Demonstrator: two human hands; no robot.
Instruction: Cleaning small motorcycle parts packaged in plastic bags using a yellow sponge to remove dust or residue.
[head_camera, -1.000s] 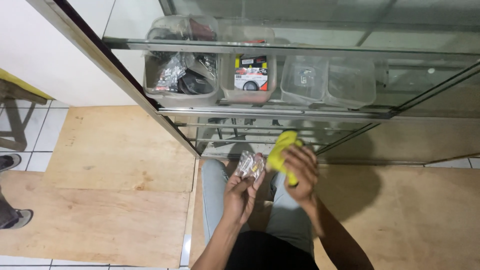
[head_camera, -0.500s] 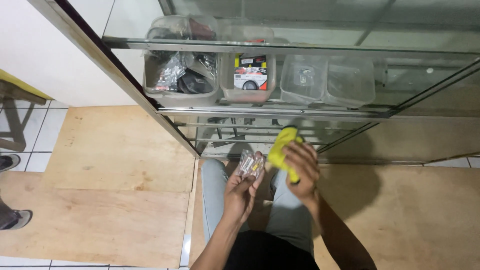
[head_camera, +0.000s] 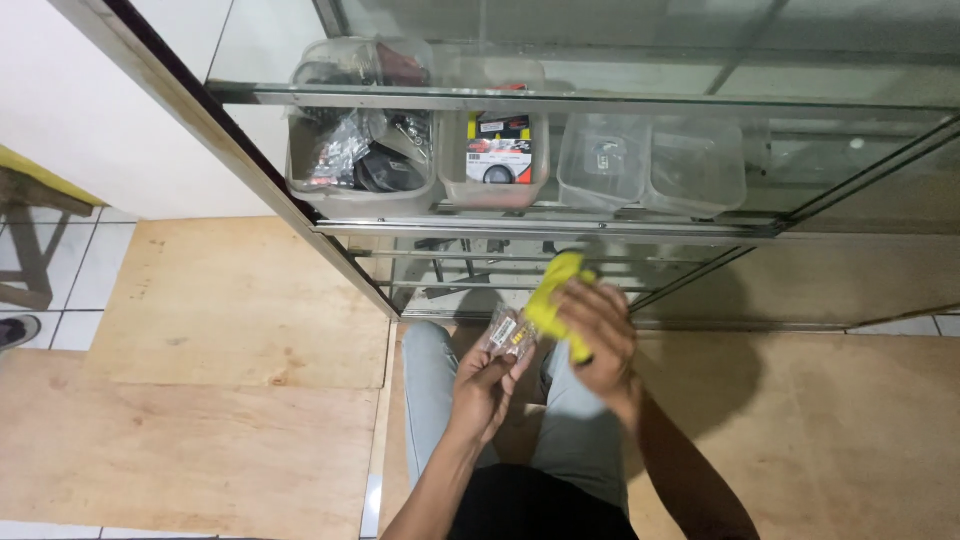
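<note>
Centre frame: left hand (head_camera: 485, 385) pinches small clear plastic packet (head_camera: 508, 333), raised for wiping; right hand (head_camera: 598, 335) grips crumpled yellow cloth (head_camera: 553, 298) against it.

Your left hand (head_camera: 487, 385) and right hand (head_camera: 598, 338) are both bare — no gloves, no rings or watch visible. Forearms are uncovered too, no sleeves showing down to the wrists. You're wearing light blue-grey jeans (head_camera: 432, 385), slightly faded, w/ legs running up the middle of the view. At the bottom edge there's a dark top (head_camera: 530, 505) — black or near-black, plain, no print visible.
</note>
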